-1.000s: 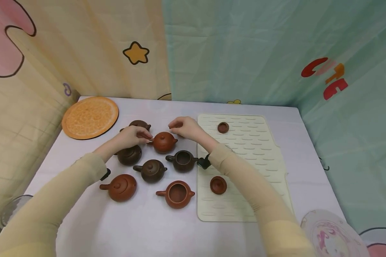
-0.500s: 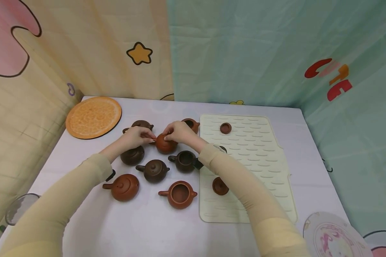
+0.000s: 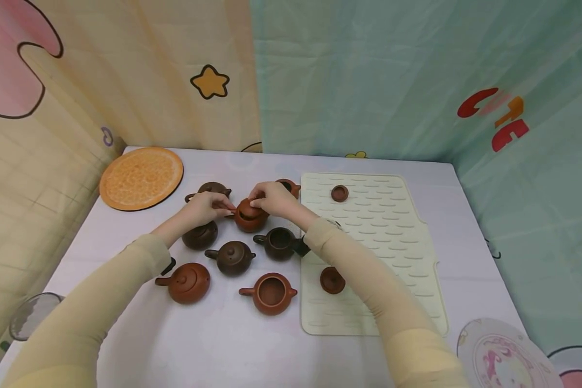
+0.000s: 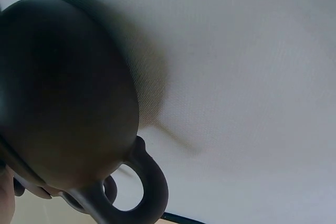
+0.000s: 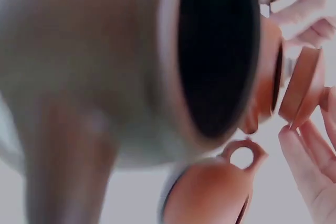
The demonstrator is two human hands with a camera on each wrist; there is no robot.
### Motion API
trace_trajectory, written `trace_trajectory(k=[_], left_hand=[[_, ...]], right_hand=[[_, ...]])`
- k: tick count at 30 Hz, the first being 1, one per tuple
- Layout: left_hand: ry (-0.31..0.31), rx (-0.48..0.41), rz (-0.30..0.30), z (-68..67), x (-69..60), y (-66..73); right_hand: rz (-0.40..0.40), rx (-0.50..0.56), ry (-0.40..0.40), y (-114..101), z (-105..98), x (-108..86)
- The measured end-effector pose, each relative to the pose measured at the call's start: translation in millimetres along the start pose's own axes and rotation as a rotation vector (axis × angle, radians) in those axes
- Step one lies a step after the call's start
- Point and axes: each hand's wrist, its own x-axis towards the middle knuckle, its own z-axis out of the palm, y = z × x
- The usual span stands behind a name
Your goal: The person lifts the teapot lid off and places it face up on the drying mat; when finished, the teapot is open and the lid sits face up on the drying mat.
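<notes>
My left hand (image 3: 205, 208) pinches the handle of a reddish-brown clay teapot (image 3: 251, 223). My right hand (image 3: 276, 198) holds that teapot's lid (image 5: 303, 85) by its knob. Tilted, the lid is raised a little off the mouth, and a dark gap shows under it. Close by are a dark teapot (image 3: 200, 236) below the left hand and another dark teapot (image 3: 215, 187) behind it. Below the right wrist a dark teapot (image 3: 279, 242) stands without a lid. A reddish teapot (image 3: 291, 187), partly hidden by the right hand, also has its mouth uncovered.
On the cream mat (image 3: 368, 258) at the right lie a small lid (image 3: 339, 193) and a larger lid (image 3: 332, 281). Nearer stand a lidded dark teapot (image 3: 233, 258), a lidded reddish teapot (image 3: 188, 284) and a lidless one (image 3: 271, 293). An orange round mat (image 3: 141, 179) lies at back left.
My right hand has come left from behind the teapot to its lid, gripped the knob and lifted the lid off the mouth. The left hand stays at the handle.
</notes>
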Motion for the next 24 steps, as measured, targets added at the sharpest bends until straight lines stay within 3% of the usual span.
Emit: trace_trajectory(k=[3,9,12,15,20,22,24], left_hand=[[-0.002,0.000,-0.002,0.8,0.7,-2.0],[0.010,0.008,-0.006,3.1,1.6,-4.2],[0.005,0.008,-0.012,3.0,2.0,-5.0],[0.004,0.007,-0.016,2.4,1.8,-4.8],[-0.005,-0.007,-0.017,1.1,1.1,-3.5],[-0.008,-0.010,-0.018,1.0,0.8,-2.7],[-0.011,-0.014,-0.023,1.3,0.7,-1.9]], right_hand=[[0.054,0.195,0.004,16,-14,-7.2],[0.210,0.873,-0.019,59,-47,-33.7],[0.245,1.125,0.011,84,-62,-52.1],[0.271,1.297,0.054,110,-74,-70.8],[0.338,1.481,0.139,146,-85,-94.6],[0.356,1.497,0.160,156,-87,-101.1],[0.376,1.440,0.177,165,-87,-106.3]])
